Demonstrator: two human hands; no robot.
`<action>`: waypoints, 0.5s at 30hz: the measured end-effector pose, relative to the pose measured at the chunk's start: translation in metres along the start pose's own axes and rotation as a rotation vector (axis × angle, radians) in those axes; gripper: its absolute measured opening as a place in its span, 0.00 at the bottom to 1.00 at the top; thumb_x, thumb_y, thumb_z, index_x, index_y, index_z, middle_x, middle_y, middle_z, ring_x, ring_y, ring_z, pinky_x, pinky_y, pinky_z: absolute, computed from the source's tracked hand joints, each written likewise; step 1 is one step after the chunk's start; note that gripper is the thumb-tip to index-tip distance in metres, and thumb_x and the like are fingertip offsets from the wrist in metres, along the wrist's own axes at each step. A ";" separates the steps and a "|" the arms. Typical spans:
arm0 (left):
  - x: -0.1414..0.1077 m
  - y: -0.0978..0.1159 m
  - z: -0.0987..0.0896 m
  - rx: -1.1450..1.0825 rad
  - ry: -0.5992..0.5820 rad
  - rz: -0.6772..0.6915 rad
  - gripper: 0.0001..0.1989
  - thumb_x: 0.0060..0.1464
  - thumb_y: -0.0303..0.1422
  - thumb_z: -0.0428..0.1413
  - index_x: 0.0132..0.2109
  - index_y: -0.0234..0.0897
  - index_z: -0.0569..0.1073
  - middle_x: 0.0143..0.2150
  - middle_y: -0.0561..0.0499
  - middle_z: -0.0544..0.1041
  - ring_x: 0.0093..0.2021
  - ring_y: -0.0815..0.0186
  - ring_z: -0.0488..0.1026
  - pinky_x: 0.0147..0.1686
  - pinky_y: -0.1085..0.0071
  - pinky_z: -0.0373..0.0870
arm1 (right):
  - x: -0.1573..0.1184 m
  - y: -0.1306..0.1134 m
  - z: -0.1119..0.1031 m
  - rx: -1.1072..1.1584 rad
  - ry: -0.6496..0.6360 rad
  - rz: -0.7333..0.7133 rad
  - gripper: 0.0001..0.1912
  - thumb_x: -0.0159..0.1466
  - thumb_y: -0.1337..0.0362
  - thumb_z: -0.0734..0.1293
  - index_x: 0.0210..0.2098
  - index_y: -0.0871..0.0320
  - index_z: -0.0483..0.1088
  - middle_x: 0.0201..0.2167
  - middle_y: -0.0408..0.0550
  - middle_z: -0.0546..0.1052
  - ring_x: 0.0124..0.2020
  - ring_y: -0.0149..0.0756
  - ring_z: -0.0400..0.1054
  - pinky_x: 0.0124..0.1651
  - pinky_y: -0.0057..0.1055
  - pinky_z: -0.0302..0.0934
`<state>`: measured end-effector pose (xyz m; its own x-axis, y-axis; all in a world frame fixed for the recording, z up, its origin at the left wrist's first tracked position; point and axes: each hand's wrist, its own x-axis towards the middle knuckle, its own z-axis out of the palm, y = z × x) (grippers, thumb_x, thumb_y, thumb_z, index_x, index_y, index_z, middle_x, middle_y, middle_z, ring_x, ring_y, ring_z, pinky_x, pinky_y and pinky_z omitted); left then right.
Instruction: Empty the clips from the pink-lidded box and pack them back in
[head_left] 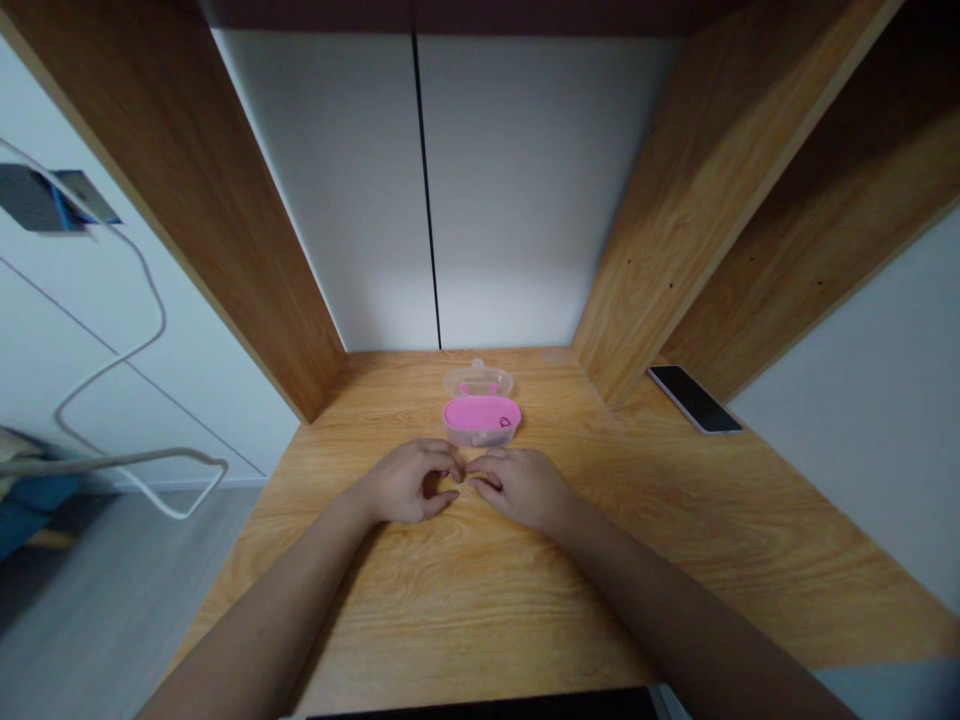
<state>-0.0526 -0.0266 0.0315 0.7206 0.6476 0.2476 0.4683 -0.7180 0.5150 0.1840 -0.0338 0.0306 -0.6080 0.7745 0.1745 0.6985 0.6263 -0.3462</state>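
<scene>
"What do your hands have?"

"I have my left hand (412,482) and right hand (525,485) low over the tabletop (472,600), fingertips facing and nearly meeting. On each, the thumb and forefinger curl toward one another with a gap between them. I can't tell whether anything tiny sits at the tips."

"And the case?"

"The oval plastic case (481,420) is just beyond my fingers, its clear body topped by a pink surface with a small dark mark toward the right end. I can see a clasp on the side facing me."

"Is it open?"

"The clear lid (478,382) is swung back on the far side of the case, with two pink pieces showing in it and a tab at its far edge. I make out no hinge from here."

"Anything else around your fingers?"

"Well to their right, a smartphone (694,399) lies screen up, beside the foot of a wooden upright (675,230). Far to their left, a white cable (161,300) loops in front of a pale wall, above the grey floor (150,600). Beyond the lid stands a white back panel (510,190) with a dark vertical seam. Nearer me than the fingers, a dark object (480,708) enters at the bottom edge of my view; too little shows to name it."
</scene>
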 end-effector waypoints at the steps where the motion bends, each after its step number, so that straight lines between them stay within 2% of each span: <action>1: 0.000 0.000 0.000 -0.008 -0.003 0.002 0.07 0.52 0.31 0.59 0.40 0.39 0.76 0.39 0.49 0.77 0.40 0.63 0.75 0.44 0.66 0.71 | 0.000 0.000 0.000 0.006 -0.002 0.008 0.10 0.66 0.62 0.66 0.44 0.51 0.78 0.38 0.44 0.82 0.36 0.36 0.73 0.37 0.30 0.57; 7: 0.001 0.003 0.002 -0.059 0.004 -0.004 0.06 0.50 0.27 0.59 0.37 0.38 0.77 0.37 0.49 0.77 0.38 0.64 0.74 0.41 0.69 0.71 | 0.000 0.002 -0.003 0.093 0.024 0.037 0.05 0.63 0.63 0.69 0.38 0.54 0.76 0.30 0.42 0.79 0.29 0.31 0.68 0.33 0.28 0.53; 15: 0.003 0.010 0.000 0.000 -0.022 -0.037 0.05 0.49 0.26 0.57 0.34 0.38 0.77 0.34 0.50 0.76 0.35 0.66 0.73 0.38 0.71 0.71 | -0.001 0.005 -0.002 0.155 0.058 0.015 0.02 0.62 0.67 0.68 0.35 0.55 0.74 0.28 0.41 0.76 0.28 0.30 0.66 0.32 0.26 0.53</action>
<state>-0.0459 -0.0318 0.0376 0.7139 0.6681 0.2098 0.4951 -0.6934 0.5235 0.1887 -0.0308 0.0304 -0.5719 0.7904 0.2195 0.6382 0.5968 -0.4864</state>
